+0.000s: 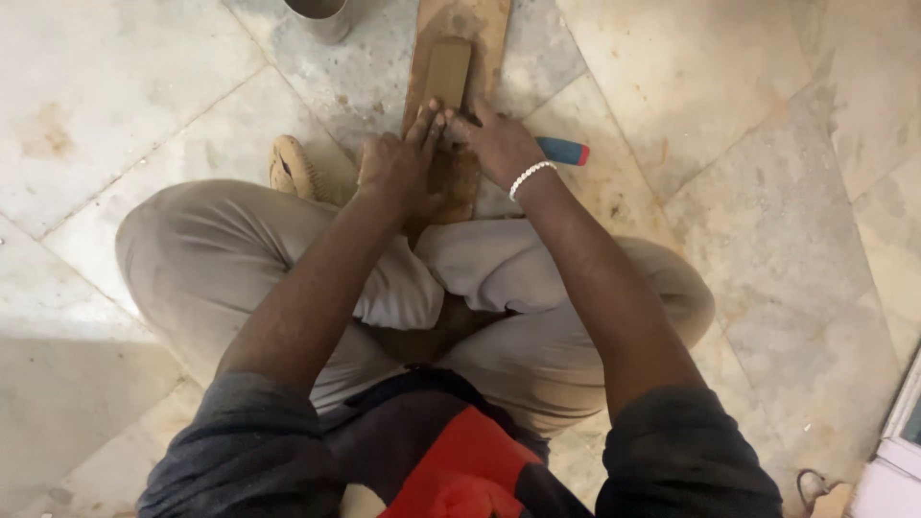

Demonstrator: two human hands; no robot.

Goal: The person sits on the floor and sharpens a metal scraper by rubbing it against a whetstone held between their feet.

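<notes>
A blue-handled tool with a red tip (564, 151) lies across the near end of a long brown wooden board (459, 58) below a flat olive sharpening stone (448, 72); right hand (499, 146) grips its handle, left hand (398, 168) presses fingers flat; likely stiff, light, sharp-edged

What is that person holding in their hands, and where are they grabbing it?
The right hand grips a tool by its blue-and-red handle. The left hand's fingertips press its hidden front end onto the wooden board.
</notes>
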